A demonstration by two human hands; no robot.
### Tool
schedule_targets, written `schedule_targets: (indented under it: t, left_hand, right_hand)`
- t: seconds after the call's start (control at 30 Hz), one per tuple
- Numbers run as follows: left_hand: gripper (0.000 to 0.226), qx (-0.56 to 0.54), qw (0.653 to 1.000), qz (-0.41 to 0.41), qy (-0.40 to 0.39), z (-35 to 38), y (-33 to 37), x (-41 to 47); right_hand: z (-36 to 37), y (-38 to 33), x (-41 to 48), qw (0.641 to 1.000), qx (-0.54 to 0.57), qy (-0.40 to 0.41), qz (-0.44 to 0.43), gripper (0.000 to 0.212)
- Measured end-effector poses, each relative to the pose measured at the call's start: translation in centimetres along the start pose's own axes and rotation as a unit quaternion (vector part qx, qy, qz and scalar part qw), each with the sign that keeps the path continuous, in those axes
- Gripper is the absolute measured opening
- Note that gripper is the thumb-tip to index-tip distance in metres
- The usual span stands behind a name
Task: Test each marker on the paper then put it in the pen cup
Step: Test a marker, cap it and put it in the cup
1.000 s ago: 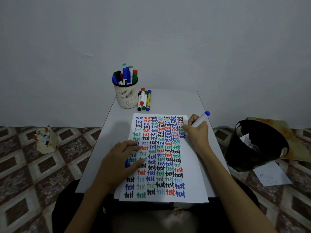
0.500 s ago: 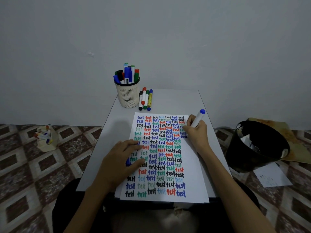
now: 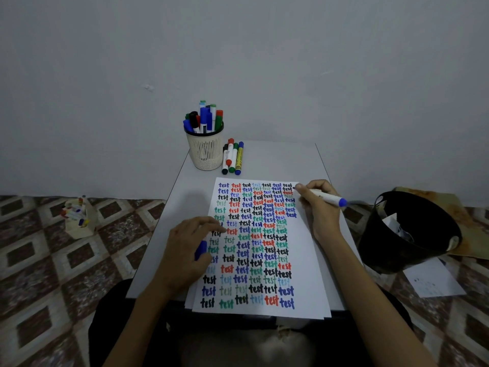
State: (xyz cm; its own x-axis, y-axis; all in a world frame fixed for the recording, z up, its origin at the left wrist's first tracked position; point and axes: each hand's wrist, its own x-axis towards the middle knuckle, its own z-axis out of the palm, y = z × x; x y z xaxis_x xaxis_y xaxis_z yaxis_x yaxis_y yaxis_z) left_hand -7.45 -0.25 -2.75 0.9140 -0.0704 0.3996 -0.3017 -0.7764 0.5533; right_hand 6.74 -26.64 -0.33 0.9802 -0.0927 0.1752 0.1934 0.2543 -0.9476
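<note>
A white paper (image 3: 307,260) filled with coloured "test" words lies on the small grey table (image 3: 277,160). My right hand (image 3: 318,205) grips a white marker with a blue end (image 3: 329,199), its tip near the paper's top right corner. My left hand (image 3: 189,250) rests on the paper's left side and holds a blue cap (image 3: 201,249) under its fingers. The cream mesh pen cup (image 3: 205,151) at the back holds several markers. Several loose markers (image 3: 232,157) lie just right of it.
A black bin (image 3: 408,231) with crumpled paper stands on the tiled floor at the right, beside a loose sheet (image 3: 431,280). A small cream holder with markers (image 3: 79,217) sits on the floor at the left. A plain wall rises behind the table.
My right hand has moved up the paper from mid right to the top right corner, and the marker has tilted flatter, its blue end pointing right. The left hand stays put.
</note>
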Motion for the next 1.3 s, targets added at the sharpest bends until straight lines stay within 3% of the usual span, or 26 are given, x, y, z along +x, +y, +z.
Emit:
schedule_targets:
  t: [0.07,0.13,0.23,0.53,0.8,0.9,1.03,1.3]
  left_hand:
    - [0.044,-0.021,1.0,-0.008,-0.003,0.0,0.1,0.0]
    - [0.041,-0.026,1.0,-0.016,-0.007,0.0,0.5,-0.2]
    - [0.043,-0.014,1.0,-0.021,-0.016,0.0,0.9,-0.3]
    - [0.061,-0.058,0.998,-0.024,-0.015,-0.5,1.0,-0.4]
    - [0.027,-0.113,0.992,-0.027,0.04,-0.7,1.2,-0.6]
    - [0.033,-0.131,0.986,-0.052,0.084,-0.8,1.3,-0.5]
    - [0.025,-0.163,0.974,-0.091,0.13,-1.0,1.6,-0.5]
    - [0.019,-0.193,0.968,-0.103,0.125,-1.1,2.1,-0.5]
  right_hand:
    - [0.0,-0.1,-0.1,0.999,0.026,-0.044,0.008,0.008]
    - [0.3,-0.3,-0.2,0.996,0.038,-0.081,0.024,0.019]
    - [0.7,-0.8,-0.8,0.993,0.025,-0.115,0.033,0.006]
    - [1.2,-1.4,-1.9,0.988,0.023,-0.143,0.059,0.011]
    - [1.2,-1.4,-2.4,0.983,0.022,-0.171,0.061,0.01]
    - [1.7,-1.6,-3.3,0.976,0.007,-0.206,0.075,0.013]
    - [2.5,-1.5,-4.8,0.96,-0.007,-0.263,0.096,0.017]
    - [3.6,-0.9,-6.2,0.947,0.005,-0.306,0.097,0.014]
